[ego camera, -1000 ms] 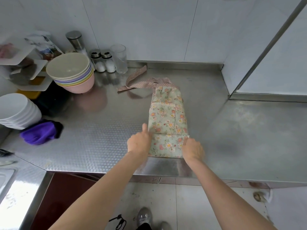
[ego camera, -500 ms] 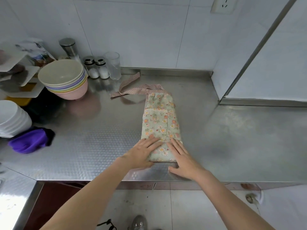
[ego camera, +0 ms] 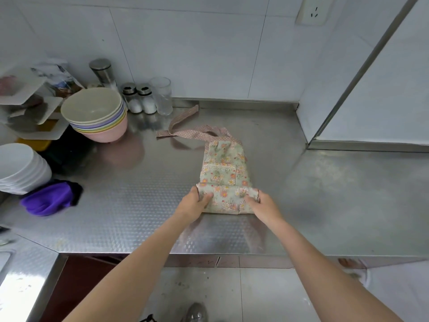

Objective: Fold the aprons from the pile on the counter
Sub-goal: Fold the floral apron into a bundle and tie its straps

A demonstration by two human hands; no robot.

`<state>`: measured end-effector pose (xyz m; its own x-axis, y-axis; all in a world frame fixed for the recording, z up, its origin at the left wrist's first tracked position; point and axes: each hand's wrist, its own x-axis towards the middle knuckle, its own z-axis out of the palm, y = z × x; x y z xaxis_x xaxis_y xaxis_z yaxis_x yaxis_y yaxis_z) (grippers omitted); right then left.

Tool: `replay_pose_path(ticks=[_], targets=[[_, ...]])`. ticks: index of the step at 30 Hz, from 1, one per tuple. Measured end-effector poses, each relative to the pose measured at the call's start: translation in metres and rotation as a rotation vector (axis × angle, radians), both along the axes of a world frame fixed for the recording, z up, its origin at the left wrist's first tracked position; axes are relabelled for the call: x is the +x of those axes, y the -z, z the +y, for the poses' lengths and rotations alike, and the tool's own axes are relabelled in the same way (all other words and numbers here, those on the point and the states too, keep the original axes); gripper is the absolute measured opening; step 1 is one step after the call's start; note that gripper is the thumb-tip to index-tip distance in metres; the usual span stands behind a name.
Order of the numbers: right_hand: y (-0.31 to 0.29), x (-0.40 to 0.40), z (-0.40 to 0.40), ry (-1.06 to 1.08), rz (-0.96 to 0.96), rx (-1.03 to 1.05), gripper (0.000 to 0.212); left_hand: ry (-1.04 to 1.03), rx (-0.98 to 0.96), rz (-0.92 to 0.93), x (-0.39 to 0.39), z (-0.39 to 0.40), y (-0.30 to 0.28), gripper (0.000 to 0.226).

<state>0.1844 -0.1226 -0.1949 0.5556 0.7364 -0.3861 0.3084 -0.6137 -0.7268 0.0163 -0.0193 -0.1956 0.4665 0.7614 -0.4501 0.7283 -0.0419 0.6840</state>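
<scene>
Head camera view, looking down at our two bare arms reaching over a textured stainless-steel counter [ego camera: 130, 205]. We are working on a narrow, lengthwise-folded apron of pale green cotton printed with orange and pink flowers [ego camera: 224, 173], which lies near the middle of the counter, running away from us toward the tiled wall. Its pink dotted fabric ties [ego camera: 192, 132] trail loosely from the far end toward the left. Our left hand [ego camera: 193, 203] grips the near left corner of the apron, thumb on top and fingers curled beneath the cloth. Our right hand [ego camera: 263, 205] grips the near right corner in the same way, fingers wrapped around the edge. Between both hands the near end of the apron is lifted and rolled back over itself, forming a raised fold across the strip, while the rest lies flat on the metal. To the left stands a stack of pastel-coloured round bowls [ego camera: 95, 112], the lowest one pink, and further left a stack of white bowls [ego camera: 21, 168] with a crumpled purple cloth [ego camera: 47, 198] just beside it. Against the wall are two small glass shakers with metal lids [ego camera: 139, 98], a clear drinking glass [ego camera: 162, 95] just beside them, and a taller steel-topped grinder [ego camera: 102, 72]. A white wall socket [ego camera: 314, 9] sits high on the tiles at upper right.
</scene>
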Motion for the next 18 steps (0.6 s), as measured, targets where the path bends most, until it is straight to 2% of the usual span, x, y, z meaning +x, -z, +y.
replay_pose_path(ticks=[3, 5, 9, 12, 13, 16, 18], targets=[[-0.002, -0.01, 0.002, -0.092, -0.314, -0.188, 0.042, -0.034, 0.0, 0.085, 0.006, -0.009, 0.002, 0.046], [0.002, -0.014, -0.001, -0.107, -0.394, -0.247, 0.049, -0.037, 0.002, 0.096, 0.004, -0.013, 0.008, 0.048], [0.005, -0.018, 0.002, -0.065, -0.384, -0.295, 0.052, -0.223, -0.03, -0.141, 0.0, -0.013, 0.009, 0.042], [-0.001, -0.018, 0.01, -0.043, -0.35, -0.335, 0.052, -0.289, 0.255, -0.09, -0.002, -0.008, 0.003, 0.042], [-0.002, -0.018, 0.011, -0.061, -0.359, -0.348, 0.052, -0.289, 0.287, -0.059, -0.003, -0.008, 0.001, 0.039], [-0.005, -0.018, 0.013, -0.085, -0.369, -0.364, 0.053, -0.262, 0.24, -0.027, 0.001, -0.009, -0.002, 0.019], [-0.006, -0.017, 0.015, -0.086, -0.351, -0.358, 0.054, -0.25, 0.227, -0.019, 0.005, -0.01, -0.004, 0.024]])
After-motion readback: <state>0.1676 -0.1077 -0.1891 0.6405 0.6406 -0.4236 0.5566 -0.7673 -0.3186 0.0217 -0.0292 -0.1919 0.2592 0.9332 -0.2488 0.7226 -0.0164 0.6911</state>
